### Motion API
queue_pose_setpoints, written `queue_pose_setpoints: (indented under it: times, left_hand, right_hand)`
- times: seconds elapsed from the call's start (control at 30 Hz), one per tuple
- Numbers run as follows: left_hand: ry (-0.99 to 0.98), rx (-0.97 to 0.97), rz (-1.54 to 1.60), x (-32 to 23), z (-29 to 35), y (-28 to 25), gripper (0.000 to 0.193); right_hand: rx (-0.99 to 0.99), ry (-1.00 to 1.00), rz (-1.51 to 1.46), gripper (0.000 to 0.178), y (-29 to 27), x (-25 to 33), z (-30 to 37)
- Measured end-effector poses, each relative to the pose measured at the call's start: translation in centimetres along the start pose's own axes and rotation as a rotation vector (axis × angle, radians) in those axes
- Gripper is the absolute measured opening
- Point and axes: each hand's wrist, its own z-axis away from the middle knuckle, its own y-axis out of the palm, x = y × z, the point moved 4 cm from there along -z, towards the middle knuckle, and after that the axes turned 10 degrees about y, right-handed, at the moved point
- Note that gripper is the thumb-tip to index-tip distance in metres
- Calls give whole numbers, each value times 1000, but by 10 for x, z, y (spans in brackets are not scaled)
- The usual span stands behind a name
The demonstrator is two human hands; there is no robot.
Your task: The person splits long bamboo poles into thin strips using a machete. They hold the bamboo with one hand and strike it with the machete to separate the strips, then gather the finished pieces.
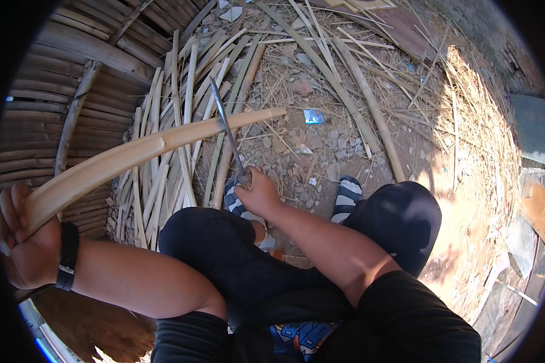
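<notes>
My left hand [27, 242], with a black watch at the wrist, is closed round the near end of a split bamboo strip [118, 159]. The strip runs up and to the right, its pale, hollowed inner side showing a node midway. In front of my knees my right hand [259, 195] grips the handle of a long, narrow knife [225, 121], its fingers wrapped round it. The blade points away from me and crosses the strip near its far end; the picture does not settle whether it cuts in or only touches.
Many split bamboo strips [169, 157] lie piled on the left by a bamboo slat wall [103, 78]. Bamboo poles [369, 103] and a blue wrapper [313, 117] lie on the littered ground ahead. Shavings [460, 242] cover the sunlit right side. My sandalled feet [346, 195] stand between.
</notes>
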Motion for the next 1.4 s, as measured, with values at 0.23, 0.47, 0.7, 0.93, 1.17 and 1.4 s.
queue_pose_setpoints:
  times: [0.23, 0.47, 0.7, 0.93, 1.17, 1.4]
  left_hand:
    - [-122, 23, 25, 4, -15, -23, 21]
    - [-69, 19, -3, 3, -15, -20, 17]
    - [73, -298, -366, 5, 17, 24, 19]
    - [0, -213, -94, 9, 6, 2, 18]
    - [-44, -115, -57, 6, 0, -1, 17]
    - [-59, -54, 17, 7, -3, -11, 16]
  right_hand:
    - [190, 472, -250, 26, -27, -39, -32]
    - [208, -170, -75, 51, -7, 67, -5]
    - [88, 236, -151, 33, -19, -34, -35]
    - [264, 594, -513, 28, -19, -45, -37]
    - [147, 238, -165, 29, -18, -28, -43]
    - [140, 520, -333, 28, -36, -25, -37]
